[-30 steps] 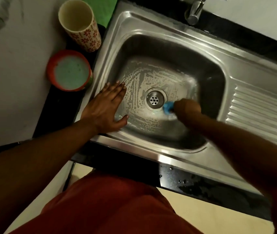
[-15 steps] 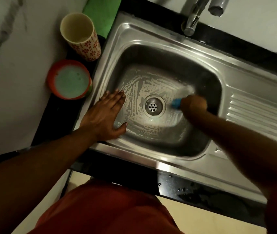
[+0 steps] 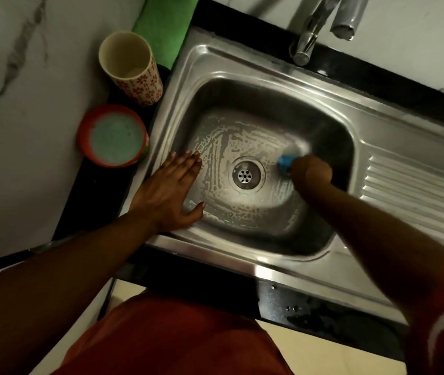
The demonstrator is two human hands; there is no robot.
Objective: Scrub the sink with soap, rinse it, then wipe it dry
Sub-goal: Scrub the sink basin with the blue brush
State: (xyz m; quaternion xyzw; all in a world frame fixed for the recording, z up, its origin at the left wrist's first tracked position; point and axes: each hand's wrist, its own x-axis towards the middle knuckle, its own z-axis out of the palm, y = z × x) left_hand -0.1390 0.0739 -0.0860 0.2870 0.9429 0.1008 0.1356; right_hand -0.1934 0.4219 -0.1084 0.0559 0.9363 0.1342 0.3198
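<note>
The steel sink [image 3: 215, 58] has a soapy film over its basin floor around the round drain [image 3: 245, 175]. My right hand [image 3: 311, 174] is inside the basin just right of the drain, gripping a blue scrubber [image 3: 284, 162] pressed against the basin floor; most of the scrubber is hidden by the fist. My left hand [image 3: 171, 193] lies flat with straight fingers on the sink's left rim, fingertips over the basin edge.
A red tub of greenish soap [image 3: 112, 136] and a flower-patterned cup [image 3: 131, 69] stand on the black counter left of the sink, a green cloth [image 3: 166, 25] behind them. The tap [image 3: 307, 41] is at the back, and a ribbed drainboard [image 3: 418, 201] lies to the right.
My right hand with the scrubber has moved from the drain's front right side to farther right and back. The left hand has stayed on the rim.
</note>
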